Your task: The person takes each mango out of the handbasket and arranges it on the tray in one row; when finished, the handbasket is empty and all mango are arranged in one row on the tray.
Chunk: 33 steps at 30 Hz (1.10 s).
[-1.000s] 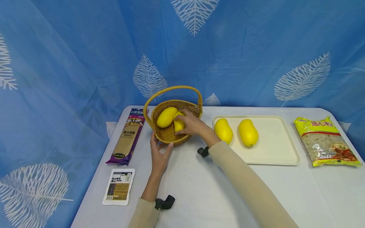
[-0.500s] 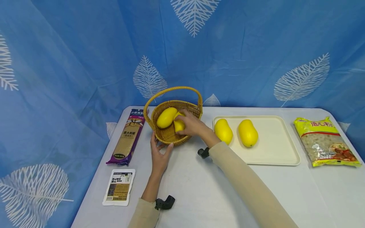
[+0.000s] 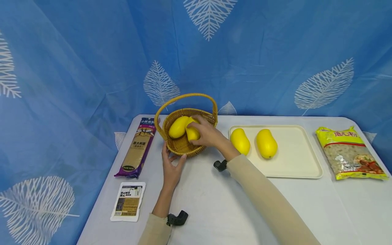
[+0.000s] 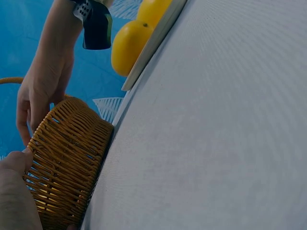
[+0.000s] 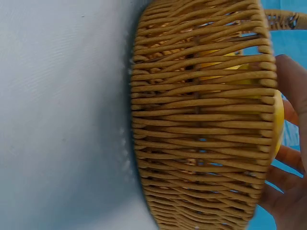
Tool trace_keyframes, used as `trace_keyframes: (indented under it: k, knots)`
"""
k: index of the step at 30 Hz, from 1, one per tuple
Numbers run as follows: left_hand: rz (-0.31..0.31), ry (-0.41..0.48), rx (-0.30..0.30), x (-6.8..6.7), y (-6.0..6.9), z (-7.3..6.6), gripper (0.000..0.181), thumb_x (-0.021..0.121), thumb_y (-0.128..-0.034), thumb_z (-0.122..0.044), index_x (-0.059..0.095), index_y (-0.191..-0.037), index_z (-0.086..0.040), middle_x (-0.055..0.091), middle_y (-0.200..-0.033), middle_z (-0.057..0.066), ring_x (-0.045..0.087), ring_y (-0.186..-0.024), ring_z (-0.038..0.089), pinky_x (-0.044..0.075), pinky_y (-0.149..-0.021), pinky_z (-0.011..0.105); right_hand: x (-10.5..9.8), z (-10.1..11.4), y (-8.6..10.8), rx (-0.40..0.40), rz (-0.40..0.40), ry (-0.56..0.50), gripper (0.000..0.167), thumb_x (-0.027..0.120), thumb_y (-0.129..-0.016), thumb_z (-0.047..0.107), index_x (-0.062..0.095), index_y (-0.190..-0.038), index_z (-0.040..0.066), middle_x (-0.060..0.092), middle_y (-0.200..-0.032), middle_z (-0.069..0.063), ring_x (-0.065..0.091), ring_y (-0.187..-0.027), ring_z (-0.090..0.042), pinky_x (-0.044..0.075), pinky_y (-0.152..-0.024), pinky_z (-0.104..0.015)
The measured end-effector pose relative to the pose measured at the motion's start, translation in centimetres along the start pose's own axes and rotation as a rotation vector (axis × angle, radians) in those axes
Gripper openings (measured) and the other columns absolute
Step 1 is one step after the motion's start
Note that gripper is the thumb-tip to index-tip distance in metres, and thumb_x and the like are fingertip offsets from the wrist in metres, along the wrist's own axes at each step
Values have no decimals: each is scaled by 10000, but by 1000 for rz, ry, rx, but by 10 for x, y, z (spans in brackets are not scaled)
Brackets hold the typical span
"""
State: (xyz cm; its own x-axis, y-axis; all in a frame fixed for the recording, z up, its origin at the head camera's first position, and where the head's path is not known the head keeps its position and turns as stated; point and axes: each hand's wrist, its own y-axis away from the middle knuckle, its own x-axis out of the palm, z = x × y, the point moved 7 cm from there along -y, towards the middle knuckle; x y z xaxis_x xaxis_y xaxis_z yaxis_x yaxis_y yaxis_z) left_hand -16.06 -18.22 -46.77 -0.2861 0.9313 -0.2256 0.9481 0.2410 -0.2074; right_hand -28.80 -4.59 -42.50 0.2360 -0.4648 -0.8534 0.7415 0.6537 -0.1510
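Note:
Inside the wicker basket my right hand grips a yellow mango-shaped fruit. A second yellow fruit lies beside it on the left. My left hand holds the near left side of the basket, its thumb at the rim in the left wrist view, where the basket wall hides most of its fingers. The right wrist view shows the basket's woven side with my right hand behind the rim, its fingers around the yellow fruit.
A cream tray on the right bears two yellow fruits. Farther right lies a yellow-edged food bag. On the left are a purple pasta pack and a small white-edged packet. A blue leaf-patterned cloth hangs behind.
My right hand and the fruit it grips have shifted very slightly in the basket. My left hand has stayed at the basket's side.

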Motion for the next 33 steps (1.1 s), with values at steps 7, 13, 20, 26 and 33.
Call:
trace_keyframes:
  k: [7,13,20,26,33]
  knots:
    - [-8,0,6,0,1,-2,872,675,-923,-115,82,-1551,0,174,-1564,283,334,-1361,471,404,-1065,583,-17,10,8,-28,-35,-6,522,777,-821,349,607,-1285,180,307,-1554,-106,331,-1424,-312,405,-1119,-473]
    - [-10,8,4,0,0,3,873,674,-919,-105,82,-1554,-13,176,-1570,260,340,-1358,446,409,-1060,566,-29,18,18,-88,-93,-7,510,776,-824,330,609,-1275,160,327,-1540,-129,349,-1413,-320,433,-1095,-466]
    - [-14,8,2,0,1,4,880,678,-911,-95,83,-1555,-15,175,-1575,251,357,-1344,447,413,-1051,571,-39,24,34,-138,-163,-4,501,780,-823,321,616,-1263,147,343,-1525,-140,368,-1403,-315,479,-1047,-449]
    - [-14,3,1,0,2,2,876,677,-919,-121,85,-1558,-25,167,-1580,249,343,-1359,441,411,-1056,567,-50,23,49,-143,-221,4,507,789,-813,322,619,-1261,155,339,-1528,-141,338,-1429,-321,483,-1041,-460]
    - [-6,4,-15,1,2,2,878,675,-924,-138,80,-1566,-55,173,-1576,243,373,-1337,438,412,-1066,550,-63,26,70,-181,-287,-7,515,810,-785,291,621,-1244,152,352,-1529,-155,311,-1444,-348,456,-1063,-499]
